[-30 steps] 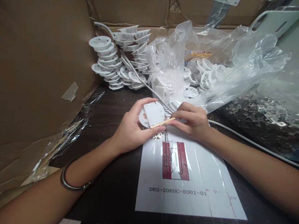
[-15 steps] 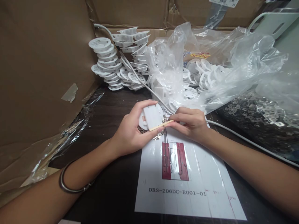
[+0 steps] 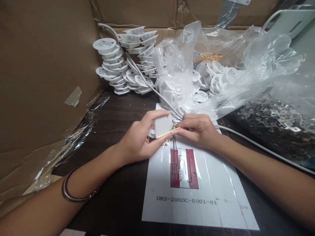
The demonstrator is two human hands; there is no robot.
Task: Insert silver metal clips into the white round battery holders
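Note:
Between the thumb and fingers of my left hand (image 3: 140,137) is a white plastic part (image 3: 162,125), tilted with its flat face toward me. My right hand (image 3: 197,129) pinches a thin, pale wooden stick (image 3: 166,132), which lies along the lower edge of the white part, close to my left thumb. Its exact contact with the part is hard to make out. Small metal pieces (image 3: 168,141) lie in a pile just below and behind the hands, on a printed sheet (image 3: 182,209) with a red and white drawing.
Stacks of round white plastic parts (image 3: 108,49) stand at the back left. A clear plastic bag (image 3: 182,59) with more white parts is behind my hands. A grey cable (image 3: 147,83) crosses the dark table. At right, a bag holds many metal pieces (image 3: 278,114). Cardboard (image 3: 44,65) walls the left.
The white part has turned in my left hand, so its round rim shows less. My right hand has shifted slightly left, still pinching the stick.

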